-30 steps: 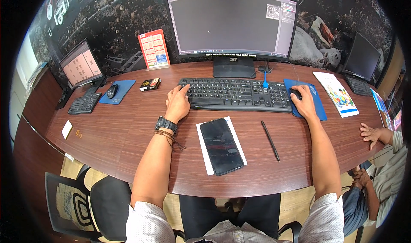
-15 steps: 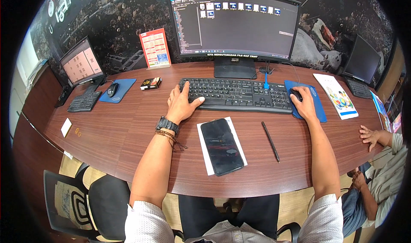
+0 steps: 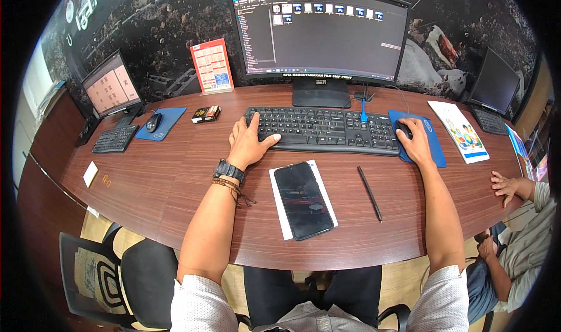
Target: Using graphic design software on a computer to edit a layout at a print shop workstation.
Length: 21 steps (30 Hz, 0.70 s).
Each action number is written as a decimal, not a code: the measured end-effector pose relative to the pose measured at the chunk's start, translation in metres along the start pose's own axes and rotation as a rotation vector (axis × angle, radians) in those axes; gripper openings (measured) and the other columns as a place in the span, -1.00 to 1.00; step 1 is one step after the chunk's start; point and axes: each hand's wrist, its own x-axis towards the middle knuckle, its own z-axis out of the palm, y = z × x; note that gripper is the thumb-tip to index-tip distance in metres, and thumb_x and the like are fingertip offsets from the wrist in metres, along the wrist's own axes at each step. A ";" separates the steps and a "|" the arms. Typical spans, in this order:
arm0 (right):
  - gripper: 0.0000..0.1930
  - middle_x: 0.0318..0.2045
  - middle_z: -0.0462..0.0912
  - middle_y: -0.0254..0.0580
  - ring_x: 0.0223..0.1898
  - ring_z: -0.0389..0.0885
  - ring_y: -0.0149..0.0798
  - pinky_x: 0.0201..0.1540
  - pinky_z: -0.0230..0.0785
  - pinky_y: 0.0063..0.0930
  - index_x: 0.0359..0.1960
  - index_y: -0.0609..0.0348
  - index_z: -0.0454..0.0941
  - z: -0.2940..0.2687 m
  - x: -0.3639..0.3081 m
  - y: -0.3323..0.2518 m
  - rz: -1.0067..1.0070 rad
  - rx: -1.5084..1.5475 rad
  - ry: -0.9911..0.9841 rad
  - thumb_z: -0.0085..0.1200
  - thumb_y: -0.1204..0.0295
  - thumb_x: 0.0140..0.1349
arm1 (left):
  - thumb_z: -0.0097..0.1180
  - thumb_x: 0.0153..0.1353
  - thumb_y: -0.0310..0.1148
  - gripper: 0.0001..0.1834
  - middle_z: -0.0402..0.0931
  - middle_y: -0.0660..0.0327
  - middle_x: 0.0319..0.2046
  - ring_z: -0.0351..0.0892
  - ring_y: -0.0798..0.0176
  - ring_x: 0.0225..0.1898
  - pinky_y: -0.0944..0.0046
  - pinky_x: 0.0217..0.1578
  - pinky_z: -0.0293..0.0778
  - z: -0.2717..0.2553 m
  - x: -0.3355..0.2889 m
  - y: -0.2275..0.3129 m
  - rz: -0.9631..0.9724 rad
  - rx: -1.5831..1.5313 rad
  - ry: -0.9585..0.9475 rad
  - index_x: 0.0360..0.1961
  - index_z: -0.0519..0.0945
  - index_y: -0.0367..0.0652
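I had the left hand (image 3: 248,142) resting flat and loosely spread at the left end of the black keyboard (image 3: 323,130), thumb stretched along its front edge, holding nothing. The right hand (image 3: 416,145) was cupped over the black mouse (image 3: 404,130) on the blue mouse pad (image 3: 429,142), just right of the keyboard, fingers draped on its buttons. Both things lay on the brown wooden tabletop (image 3: 146,186), straight in front of the curved monitor (image 3: 320,33), whose dark screen showed a file window with a row of small icons along the top. Between my forearms lay a black smartphone (image 3: 302,199) on a white sheet of paper (image 3: 279,206), and a black pen (image 3: 370,193) just to its right. I judged the step in hand to be browsing that file window; a next move would call for a small, steady slide of the mouse, with the left hand ready over the keys. Another person's hand (image 3: 507,186) rested at the tabletop's right edge, well apart from mine.
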 end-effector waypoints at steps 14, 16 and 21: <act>-0.63 0.07 0.48 0.02 0.12 0.50 0.07 0.18 0.36 -0.19 0.05 0.16 0.58 0.000 0.000 0.000 0.010 -0.008 0.006 0.18 0.30 0.24 | 0.24 0.13 0.23 0.03 0.05 -0.32 0.38 -0.03 -0.28 0.44 -0.22 0.37 -0.08 0.000 0.001 0.000 -0.013 -0.027 -0.029 0.44 0.18 -0.22; -0.63 0.07 0.48 0.02 0.12 0.50 0.07 0.18 0.36 -0.19 0.05 0.17 0.58 0.000 0.000 -0.001 0.012 -0.009 0.010 0.18 0.30 0.24 | 0.24 0.14 0.22 0.02 0.06 -0.32 0.37 -0.02 -0.28 0.43 -0.22 0.37 -0.08 0.001 0.001 0.000 -0.011 -0.029 -0.028 0.44 0.18 -0.22; -0.62 0.06 0.49 0.01 0.11 0.51 0.07 0.17 0.37 -0.19 0.06 0.16 0.58 0.001 0.000 0.000 0.016 -0.016 0.020 0.19 0.30 0.23 | 0.24 0.14 0.22 0.02 0.07 -0.33 0.36 -0.01 -0.28 0.42 -0.22 0.37 -0.07 0.000 0.000 0.001 -0.006 -0.022 -0.022 0.43 0.19 -0.22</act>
